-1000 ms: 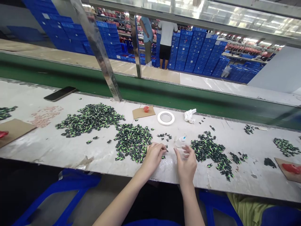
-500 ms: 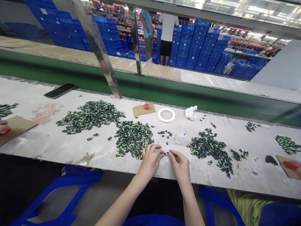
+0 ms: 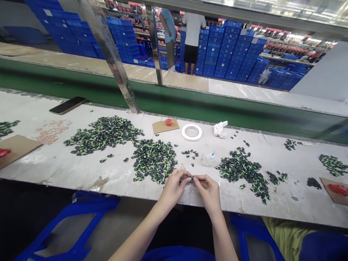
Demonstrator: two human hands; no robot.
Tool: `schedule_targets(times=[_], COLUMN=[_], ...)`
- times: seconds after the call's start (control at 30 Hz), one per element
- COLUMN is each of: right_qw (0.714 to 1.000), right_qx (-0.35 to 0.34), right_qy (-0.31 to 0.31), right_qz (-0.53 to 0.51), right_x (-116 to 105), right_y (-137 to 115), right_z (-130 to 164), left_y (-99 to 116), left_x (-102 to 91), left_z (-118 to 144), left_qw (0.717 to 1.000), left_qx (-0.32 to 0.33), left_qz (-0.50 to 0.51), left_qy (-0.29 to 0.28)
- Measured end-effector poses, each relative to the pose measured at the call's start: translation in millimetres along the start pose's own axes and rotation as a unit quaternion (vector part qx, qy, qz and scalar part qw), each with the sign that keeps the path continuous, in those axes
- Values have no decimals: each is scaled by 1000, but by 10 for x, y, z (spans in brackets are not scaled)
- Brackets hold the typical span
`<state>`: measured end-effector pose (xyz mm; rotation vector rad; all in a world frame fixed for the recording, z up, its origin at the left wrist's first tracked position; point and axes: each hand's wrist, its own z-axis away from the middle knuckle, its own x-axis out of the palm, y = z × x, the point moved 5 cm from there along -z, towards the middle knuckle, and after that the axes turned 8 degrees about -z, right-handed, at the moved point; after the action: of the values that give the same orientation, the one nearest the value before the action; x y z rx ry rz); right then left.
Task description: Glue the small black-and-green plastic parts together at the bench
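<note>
My left hand (image 3: 175,186) pinches a small black-and-green piece (image 3: 191,177) near the table's front edge. Opposite it, my right hand (image 3: 208,187) is closed in a pinch at the same spot, its fingertips meeting those of the left; the tiny dark part there is mostly hidden by fingers. Just left of my hands lies a heap of black-and-green pieces (image 3: 154,159), and another heap (image 3: 243,170) spreads to the right. Several loose black bits (image 3: 190,153) lie beyond my fingers, beside a small clear bottle with a blue tip (image 3: 208,158).
Farther back are a roll of white tape (image 3: 191,132), a red pot (image 3: 168,122) on cardboard, crumpled tissue (image 3: 220,129) and a phone (image 3: 68,105). A larger heap (image 3: 103,135) sits left. A metal post (image 3: 114,58) rises at the table's back edge. Two people stand by blue crates.
My hands have come together, bringing the dark bit in the right fingertips up against the black-and-green piece in the left. A co-worker's hand at the far left has left the red thing there.
</note>
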<state>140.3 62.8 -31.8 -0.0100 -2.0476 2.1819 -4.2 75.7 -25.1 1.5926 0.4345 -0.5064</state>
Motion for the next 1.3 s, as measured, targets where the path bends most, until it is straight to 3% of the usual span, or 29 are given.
schedule_targets(times=[0.2,0.27,0.43,0.73,1.07,1.2,1.3], right_qw=[996,993,988,981,985,978,966], right_qx=[-88,-114,-151,-170,-160,-152,-155], right_qy=[-30,-34,-14,-55,-33,-66,-15], right_qz=[7,7,40,78,58,125,206], right_x=[-25,-31,-65,-122,-159,-309,-590], right_y=[-118,-157,-254,-457,-352,-353,-397], right_z=[63,86,146,193,177,126,50], left_y=[63,130,268,416,419,401,344], left_x=[-33,-81,-158,-212,-103,70,104], left_z=[32,52,122,171,259,241,182], left_qw=[986,986,992,997,999,997,993], left_qx=[-53,-43,3,27,25,65,85], left_qz=[150,156,128,70,24,-11,-71], left_qy=[-48,-34,9,-16,11,-33,-33])
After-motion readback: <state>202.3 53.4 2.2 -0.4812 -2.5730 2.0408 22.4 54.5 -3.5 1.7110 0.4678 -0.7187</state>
